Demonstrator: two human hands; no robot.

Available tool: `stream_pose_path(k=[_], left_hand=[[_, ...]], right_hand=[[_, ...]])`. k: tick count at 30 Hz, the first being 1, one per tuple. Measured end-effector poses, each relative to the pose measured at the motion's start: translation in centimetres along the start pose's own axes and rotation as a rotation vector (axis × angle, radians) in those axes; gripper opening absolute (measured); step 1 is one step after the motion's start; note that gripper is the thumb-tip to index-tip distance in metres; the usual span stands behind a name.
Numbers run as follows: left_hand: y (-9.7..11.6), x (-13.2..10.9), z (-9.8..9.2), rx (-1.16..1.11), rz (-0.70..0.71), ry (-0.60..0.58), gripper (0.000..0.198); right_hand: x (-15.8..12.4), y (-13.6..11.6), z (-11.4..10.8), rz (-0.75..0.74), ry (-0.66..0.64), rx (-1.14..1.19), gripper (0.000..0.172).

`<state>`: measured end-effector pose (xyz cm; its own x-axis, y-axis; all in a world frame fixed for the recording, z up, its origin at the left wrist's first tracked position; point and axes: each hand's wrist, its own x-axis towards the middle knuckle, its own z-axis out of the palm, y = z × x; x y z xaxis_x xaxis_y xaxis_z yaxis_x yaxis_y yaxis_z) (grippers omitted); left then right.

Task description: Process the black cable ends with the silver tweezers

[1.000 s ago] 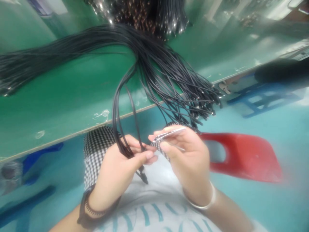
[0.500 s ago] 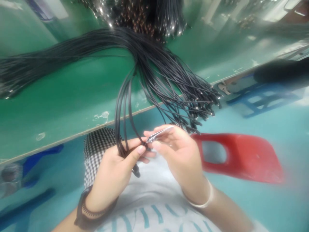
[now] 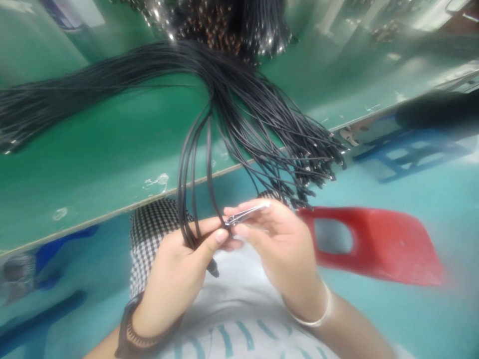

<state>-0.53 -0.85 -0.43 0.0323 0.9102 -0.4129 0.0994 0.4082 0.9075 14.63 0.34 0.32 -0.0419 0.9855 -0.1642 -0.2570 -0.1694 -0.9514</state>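
My left hand is closed around a small bunch of thin black cables that hang down from the green table. Their ends stick out below my thumb. My right hand pinches a small metal tool like tweezers, its tip touching the cable end at my left thumb and forefinger. A large bundle of the same black cables spreads over the table edge above my hands, with connector ends dangling at the right.
A red plastic stool stands at my right, blue stools farther back and at the left. Shiny connector ends pile at the table's far side. A checked cloth lies on my lap.
My right hand has brought the metal tool leftward to the cable end held at my left fingertips. My left hand shifted its grip on the bunch slightly.
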Motion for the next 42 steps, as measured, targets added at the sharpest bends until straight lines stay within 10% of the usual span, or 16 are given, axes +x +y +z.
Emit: stream_pose_path(k=[9, 16, 23, 31, 36, 42], left_hand=[[0.4, 0.1, 0.2, 0.008, -0.03, -0.021, 0.021], [0.5, 0.2, 0.1, 0.102, 0.008, -0.099, 0.018], [0.1, -0.3, -0.4, -0.283, -0.099, -0.306, 0.037], [-0.2, 0.5, -0.4, -0.175, -0.047, -0.476, 0.016], [-0.3, 0.4, -0.6, -0.137, -0.03, -0.479, 0.018], [-1.1, 0.5, -0.4, -0.265, -0.076, -0.58, 0.024]], right_hand=[[0.3, 0.1, 0.2, 0.042, 0.107, 0.043, 0.014], [0.6, -0.5, -0.9, -0.102, -0.197, -0.116, 0.017], [3.2, -3.2, -5.6, -0.473, 0.646, -0.998, 0.011], [1.1, -2.0, -1.4, 0.266, -0.311, 0.061, 0.019], [1.6, -1.6, -0.4, 0.269, -0.289, 0.137, 0.015], [2.2, -2.7, -0.2, -0.127, -0.011, -0.042, 0.013]])
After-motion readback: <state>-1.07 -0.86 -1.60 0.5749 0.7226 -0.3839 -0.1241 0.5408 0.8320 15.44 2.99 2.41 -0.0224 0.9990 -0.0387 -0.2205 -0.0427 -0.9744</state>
